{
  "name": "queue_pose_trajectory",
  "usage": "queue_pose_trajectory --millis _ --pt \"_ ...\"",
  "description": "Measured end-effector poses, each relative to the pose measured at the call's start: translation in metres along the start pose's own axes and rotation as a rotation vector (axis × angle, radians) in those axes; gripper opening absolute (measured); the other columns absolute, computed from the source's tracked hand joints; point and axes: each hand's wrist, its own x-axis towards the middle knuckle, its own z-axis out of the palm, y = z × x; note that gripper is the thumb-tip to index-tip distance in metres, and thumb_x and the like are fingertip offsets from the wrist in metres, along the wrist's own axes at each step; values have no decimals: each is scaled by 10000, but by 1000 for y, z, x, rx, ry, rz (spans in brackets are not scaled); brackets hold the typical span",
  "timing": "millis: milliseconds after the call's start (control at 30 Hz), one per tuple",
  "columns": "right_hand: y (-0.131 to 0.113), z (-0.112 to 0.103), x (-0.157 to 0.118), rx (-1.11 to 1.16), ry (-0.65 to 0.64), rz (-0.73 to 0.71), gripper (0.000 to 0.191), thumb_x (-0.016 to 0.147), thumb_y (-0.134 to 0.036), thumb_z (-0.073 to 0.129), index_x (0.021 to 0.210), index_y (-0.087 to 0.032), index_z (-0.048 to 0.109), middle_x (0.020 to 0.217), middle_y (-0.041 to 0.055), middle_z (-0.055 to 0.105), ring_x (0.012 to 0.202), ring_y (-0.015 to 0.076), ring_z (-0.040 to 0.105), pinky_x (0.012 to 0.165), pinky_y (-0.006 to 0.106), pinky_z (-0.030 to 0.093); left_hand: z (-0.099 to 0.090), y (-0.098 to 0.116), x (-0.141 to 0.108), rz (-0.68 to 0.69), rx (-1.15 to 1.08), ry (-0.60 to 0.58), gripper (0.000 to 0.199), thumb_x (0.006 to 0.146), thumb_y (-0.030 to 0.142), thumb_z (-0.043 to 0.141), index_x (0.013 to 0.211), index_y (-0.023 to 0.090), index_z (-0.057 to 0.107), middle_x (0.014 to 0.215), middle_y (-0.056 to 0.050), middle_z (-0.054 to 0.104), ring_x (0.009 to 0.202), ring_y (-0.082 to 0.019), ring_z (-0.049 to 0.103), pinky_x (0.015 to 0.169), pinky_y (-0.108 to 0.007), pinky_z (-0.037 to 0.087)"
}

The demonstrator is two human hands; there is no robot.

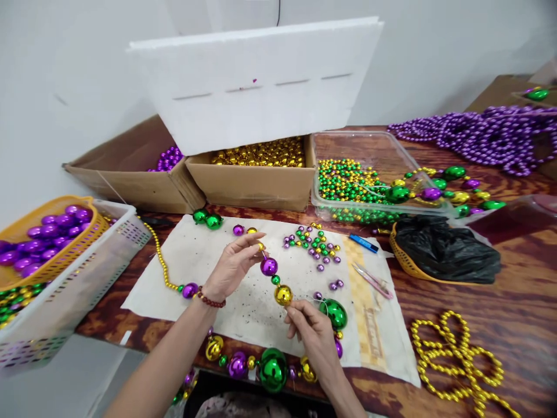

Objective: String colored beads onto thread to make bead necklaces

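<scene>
My left hand [235, 261], with a dark red bead bracelet on the wrist, pinches a small gold bead [261, 247] at the upper end of a short strung row. Below it on the string come a purple ball [269, 266], a small green bead [275, 280] and a shiny gold ball [283, 295]. The fingertips of my right hand [311, 328] close at the lower edge of that gold ball. A white string loops from beside my right hand to a large green ball [334, 314]. A bead garland with a big green ball [273, 370] lies along the table's near edge.
Loose small beads [313, 244], a blue cutter [364, 243] and tweezers [373, 281] lie on the white cloth [174, 267]. Behind stand cardboard boxes [252, 184] and a clear bin [369, 139]. Baskets [65, 255] stand left; gold bead strands [461, 360] lie right.
</scene>
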Motion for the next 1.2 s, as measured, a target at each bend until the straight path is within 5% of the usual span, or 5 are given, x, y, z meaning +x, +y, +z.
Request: queue_pose_trajectory --millis 433,700,867,1067,1200 --pt "-16 7 31 -124 -127 133 228 836 -389 590 826 -179 679 727 16 711 473 141 653 389 192 392 42 -47 21 149 10 192 365 815 497 697 1024 206 626 944 -5 612 605 -77 612 413 -152 404" --pt "-85 -20 95 -196 18 -227 256 837 -421 598 886 -189 696 787 15 695 475 115 605 436 218 425 48 -56 21 170 398 -102 433 934 483 543 1275 217 534 826 -8 596 563 -86 521 414 -168 400" --pt "-86 -16 111 -165 -40 -248 305 825 -485 609 747 -190 614 658 -22 596 459 110 558 459 229 407 49 -62 20 250 526 -150 411 972 424 491 1339 246 437 1093 -46 556 625 -72 529 421 -170 405" --pt "-85 -18 107 -541 49 -384 158 928 -271 495 780 -219 510 720 -18 591 580 136 582 602 264 439 49 -66 24 259 551 -177 356 982 416 467 1279 219 465 886 -2 574 567 -74 497 429 -172 387" --pt "-106 -28 122 -381 156 -338 191 977 -329 476 816 -228 468 690 -35 602 453 102 560 499 241 404 49 -64 21 271 605 -208 276 973 404 483 1113 193 593 790 8 578 529 -58 469 442 -169 357"
